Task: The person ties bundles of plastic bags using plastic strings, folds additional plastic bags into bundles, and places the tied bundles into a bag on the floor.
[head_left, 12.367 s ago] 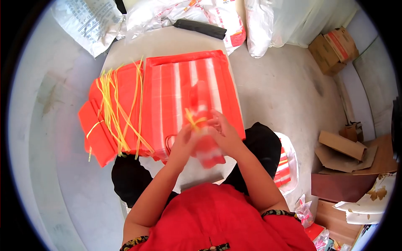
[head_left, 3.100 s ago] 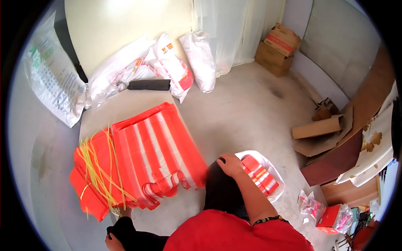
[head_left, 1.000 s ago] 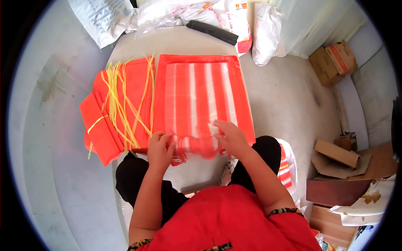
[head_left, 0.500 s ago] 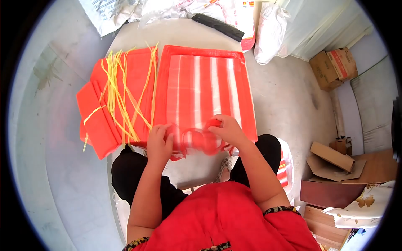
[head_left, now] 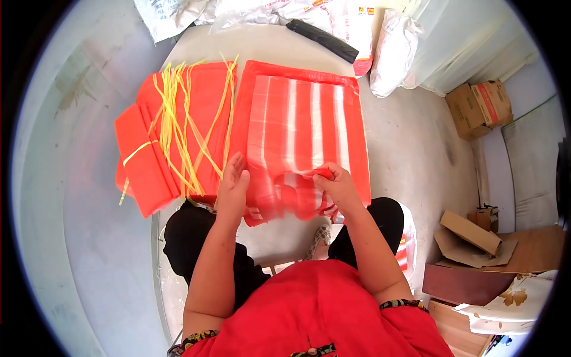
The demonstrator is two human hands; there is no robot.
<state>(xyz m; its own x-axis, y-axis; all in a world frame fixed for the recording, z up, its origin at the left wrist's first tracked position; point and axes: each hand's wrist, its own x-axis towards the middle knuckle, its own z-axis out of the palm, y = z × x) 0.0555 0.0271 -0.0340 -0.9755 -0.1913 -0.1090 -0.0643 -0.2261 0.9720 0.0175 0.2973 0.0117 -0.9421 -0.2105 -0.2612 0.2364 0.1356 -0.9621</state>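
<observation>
A red-and-white striped plastic bag (head_left: pixel 302 125) lies on top of a flat stack of red plastic (head_left: pixel 361 143) in front of me. Its near end is raised, crumpled and blurred by motion. My right hand (head_left: pixel 338 189) pinches a red edge of that bag between thumb and fingers. At the bag's near left side, my left hand (head_left: pixel 233 185) is open, fingers stretched out and thumb apart; whether it touches the plastic I cannot tell. Left of the stack are folded red sheets (head_left: pixel 205 89) with loose yellow strips (head_left: pixel 172 119) across them, and a tied red bundle (head_left: pixel 143 157).
A black bar-shaped object (head_left: pixel 322 40) lies at the far edge of the table (head_left: pixel 238 40). White printed sacks (head_left: pixel 172 15) and a white wrapped roll (head_left: pixel 395 53) are behind it. Cardboard boxes (head_left: pixel 479 108) stand at the right, with opened cardboard (head_left: pixel 476 238) nearer.
My left fingers have straightened and moved off the bag's near edge. My right hand still pinches the red plastic. The whole view has shifted slightly.
</observation>
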